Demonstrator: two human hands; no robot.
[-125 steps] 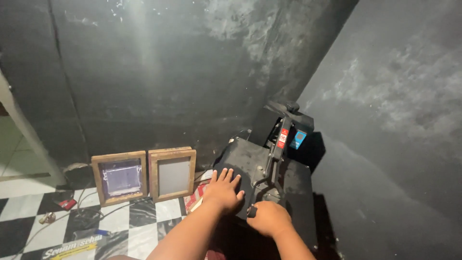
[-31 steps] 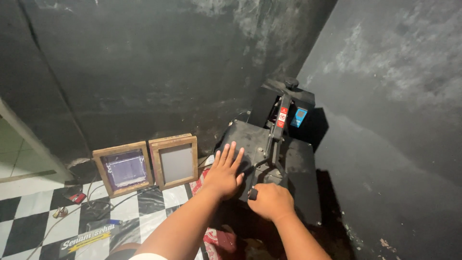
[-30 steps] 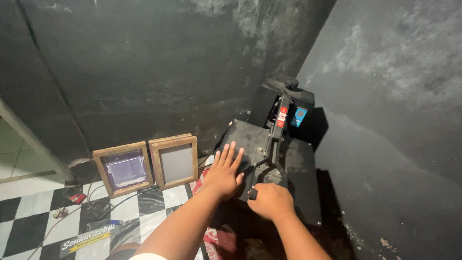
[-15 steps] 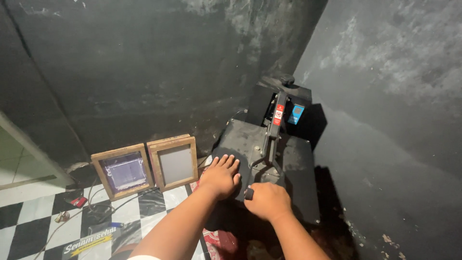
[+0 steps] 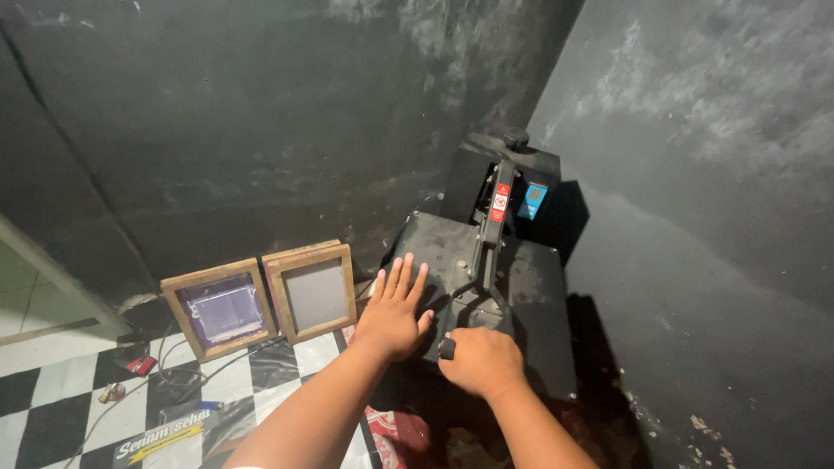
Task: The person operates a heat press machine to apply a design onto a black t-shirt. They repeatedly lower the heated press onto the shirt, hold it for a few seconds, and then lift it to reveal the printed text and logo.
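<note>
Fingers [image 5: 401, 280] of our left hand [image 5: 393, 314] lie spread and flat on the dark top plate [image 5: 452, 260] of the heat press [image 5: 486, 295], which sits in the corner of the black walls. Our right hand [image 5: 480, 360] is clenched around the press handle [image 5: 448, 348] at the front. Two wooden screen frames [image 5: 261, 300] lean on the wall to the left, above the checkered floor [image 5: 52, 408].

two wooden frames [image 5: 265, 293] lean against the dark wall [image 5: 261, 130] to my left, side by side and touching; the left one holds a bluish mesh, the right one a grey mesh. below them the floor [image 5: 52, 408] is black-and-white checkered tile. a thin cable [image 5: 143, 382] trails across it, with a small red thing [image 5: 139, 365] near its end. red patterned cloth [image 5: 391, 430] lies by my arm.
</note>
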